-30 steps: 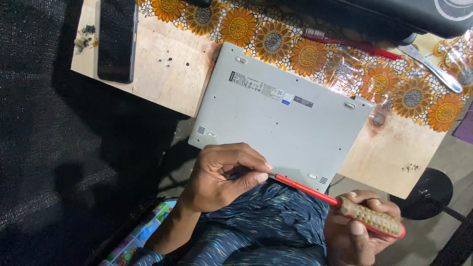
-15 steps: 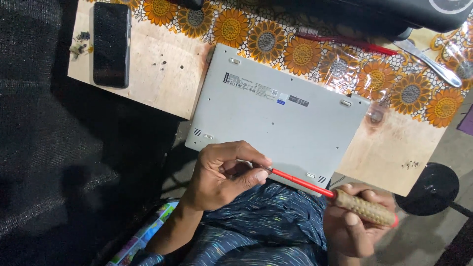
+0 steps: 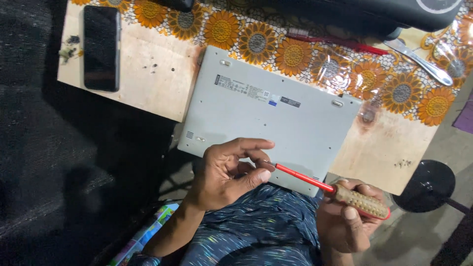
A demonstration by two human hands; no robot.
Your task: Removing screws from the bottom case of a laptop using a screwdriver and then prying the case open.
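Observation:
A silver laptop [image 3: 276, 118] lies upside down, its bottom cover up, overhanging the near edge of a wooden table [image 3: 148, 83]. My right hand [image 3: 352, 221] is closed on the ribbed handle of a screwdriver [image 3: 340, 189] with a red shaft. The shaft points left, and its tip rests near the laptop's near edge. My left hand [image 3: 229, 172] pinches the tip end of the shaft between thumb and fingers, resting on the laptop's cover.
A black phone [image 3: 101, 47] lies face up at the table's left end. A sunflower-patterned cloth [image 3: 295, 51] covers the far part of the table, with a metal tool [image 3: 419, 61] and a red pen-like thing [image 3: 345, 44] on it. A round black stool [image 3: 426, 184] stands at right.
The view has drifted, so the table sits lower and more to the right in the picture. Both hands hold the screwdriver as before, at the laptop's near edge.

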